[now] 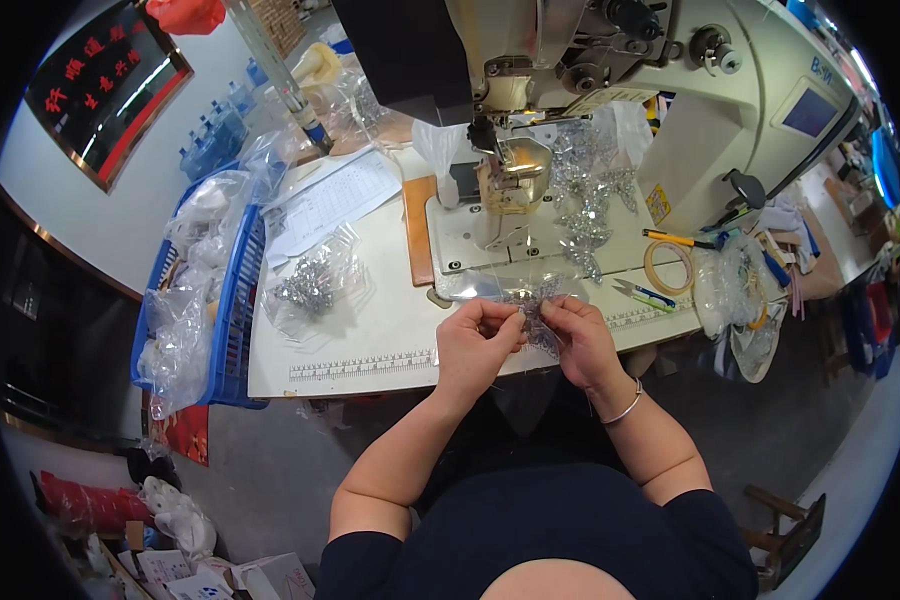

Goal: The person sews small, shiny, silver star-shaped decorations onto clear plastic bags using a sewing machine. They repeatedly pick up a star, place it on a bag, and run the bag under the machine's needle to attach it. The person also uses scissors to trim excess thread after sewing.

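Note:
At the front edge of the sewing table, my left hand (474,346) and my right hand (587,346) pinch a small, silvery, glittering piece (533,312) between their fingertips. Its exact kind is too small to make out. A bracelet circles my right wrist. Just beyond my fingers stands the sewing machine (610,75), its needle area (515,165) above a pale metal bed. More silvery sparkling pieces (582,215) lie in a strip to the right of the needle. On the left, a clear plastic bag (315,285) holds similar glittering pieces.
A blue basket (232,320) full of plastic bags stands against the table's left side. Papers (335,200) lie behind the clear bag. To the right are a tape roll (668,268), green-handled snips (650,296) and an orange cutter (678,239). A ruler strip (360,364) runs along the front edge.

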The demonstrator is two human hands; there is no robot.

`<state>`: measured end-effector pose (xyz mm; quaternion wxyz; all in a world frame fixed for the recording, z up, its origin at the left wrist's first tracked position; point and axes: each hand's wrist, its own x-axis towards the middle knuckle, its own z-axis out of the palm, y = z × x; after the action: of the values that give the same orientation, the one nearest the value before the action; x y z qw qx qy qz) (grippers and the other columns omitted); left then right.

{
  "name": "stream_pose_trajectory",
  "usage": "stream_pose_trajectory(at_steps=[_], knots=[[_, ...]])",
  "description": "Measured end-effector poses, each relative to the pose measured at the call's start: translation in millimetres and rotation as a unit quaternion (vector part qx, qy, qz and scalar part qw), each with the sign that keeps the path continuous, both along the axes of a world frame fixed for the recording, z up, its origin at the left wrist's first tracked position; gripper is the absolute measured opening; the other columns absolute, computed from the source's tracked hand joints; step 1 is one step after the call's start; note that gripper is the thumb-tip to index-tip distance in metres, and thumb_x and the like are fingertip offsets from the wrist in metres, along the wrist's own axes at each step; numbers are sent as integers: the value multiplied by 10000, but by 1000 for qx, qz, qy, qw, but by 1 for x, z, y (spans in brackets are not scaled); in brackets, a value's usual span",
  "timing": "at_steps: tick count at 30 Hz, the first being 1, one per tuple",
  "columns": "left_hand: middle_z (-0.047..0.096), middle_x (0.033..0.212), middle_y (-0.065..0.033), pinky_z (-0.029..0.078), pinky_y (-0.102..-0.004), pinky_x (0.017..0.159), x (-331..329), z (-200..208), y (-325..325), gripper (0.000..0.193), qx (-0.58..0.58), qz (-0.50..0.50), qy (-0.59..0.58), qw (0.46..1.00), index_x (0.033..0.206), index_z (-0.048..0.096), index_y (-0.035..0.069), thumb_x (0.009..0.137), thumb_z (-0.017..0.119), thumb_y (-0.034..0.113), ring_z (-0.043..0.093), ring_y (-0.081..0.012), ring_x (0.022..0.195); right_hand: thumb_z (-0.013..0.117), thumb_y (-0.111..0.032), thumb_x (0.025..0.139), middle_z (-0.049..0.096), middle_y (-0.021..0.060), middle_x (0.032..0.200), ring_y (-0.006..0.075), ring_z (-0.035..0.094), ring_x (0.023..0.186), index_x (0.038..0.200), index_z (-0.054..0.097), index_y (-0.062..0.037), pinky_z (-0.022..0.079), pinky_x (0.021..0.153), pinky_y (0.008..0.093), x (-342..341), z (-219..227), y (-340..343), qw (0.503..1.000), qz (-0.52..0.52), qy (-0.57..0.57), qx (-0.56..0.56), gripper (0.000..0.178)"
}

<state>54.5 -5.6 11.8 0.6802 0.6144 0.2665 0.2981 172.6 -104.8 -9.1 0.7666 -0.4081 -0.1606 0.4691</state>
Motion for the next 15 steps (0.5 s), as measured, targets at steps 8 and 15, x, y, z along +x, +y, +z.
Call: stream_pose_trajectory(at_steps=[8,15], knots=[[639,734,-89,539,-222,570,5,-9,0,90,26,21,14,999,851,595,-40,805,661,1,637,-112,628,572,-95,886,606,12,792,71,559,703,852,608,-27,448,657,207,3,-8,1,1000,2,4,0,84],[638,715,-83,531,-218,571,6,-14,0,90,36,41,14,998,847,597,-36,803,664,6,632,-105,623,583,-101,875,626,23,822,77,576,747,902,617,-13,459,697,204,11,-9,-4,997,60,-11,45,99]])
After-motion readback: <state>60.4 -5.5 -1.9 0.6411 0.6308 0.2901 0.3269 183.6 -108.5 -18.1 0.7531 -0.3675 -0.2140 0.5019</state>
